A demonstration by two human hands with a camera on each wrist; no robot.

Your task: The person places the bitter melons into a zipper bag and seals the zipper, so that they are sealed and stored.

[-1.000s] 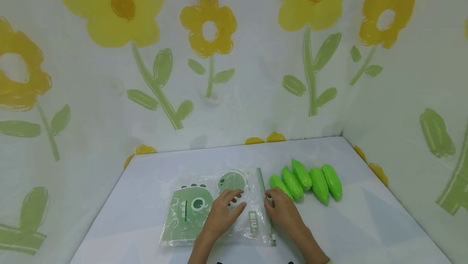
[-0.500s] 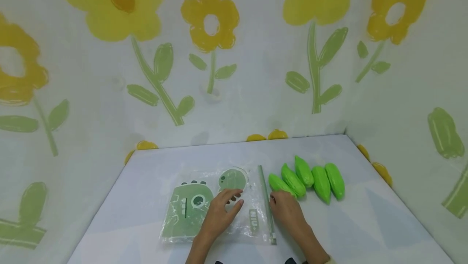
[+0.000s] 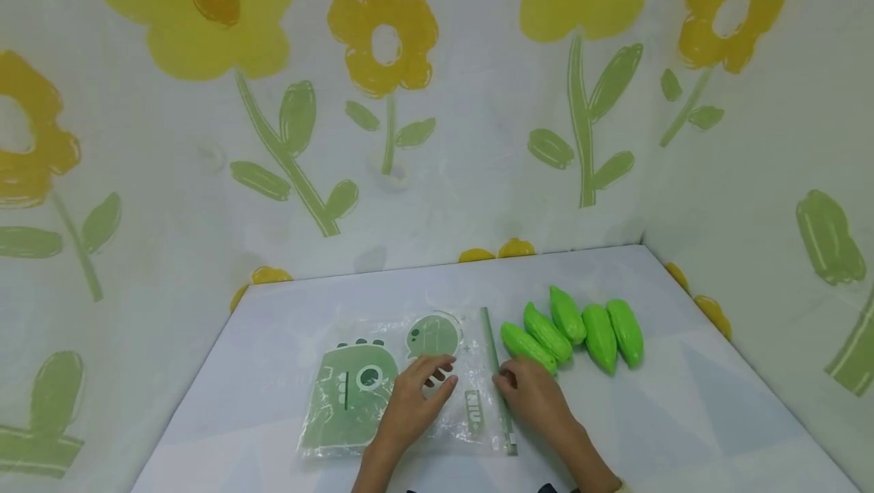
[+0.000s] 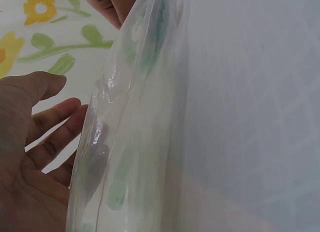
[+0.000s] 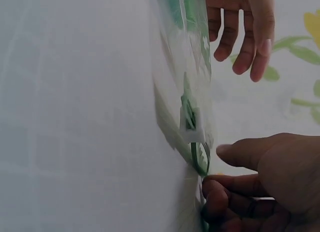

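Note:
A clear zip bag with green cartoon monster prints lies flat on the table. Along its right edge runs a green zip strip, with a pale slider showing in the right wrist view. My right hand is at this strip; its curled fingers hold the edge, while the thumb stands apart from the index finger. Over the middle of the bag is my left hand, fingers loosely bent with nothing in them. Several bright green, pointed, ridged pieces like bitter melons lie just beyond my right hand.
The white table meets a cloth backdrop printed with yellow flowers at the back and on both sides. The green pieces lie in a loose row right of the bag.
My right hand drew slightly off the zip strip and looked more tightly curled, then came back left onto it with the thumb out. The left hand and green pieces stay put.

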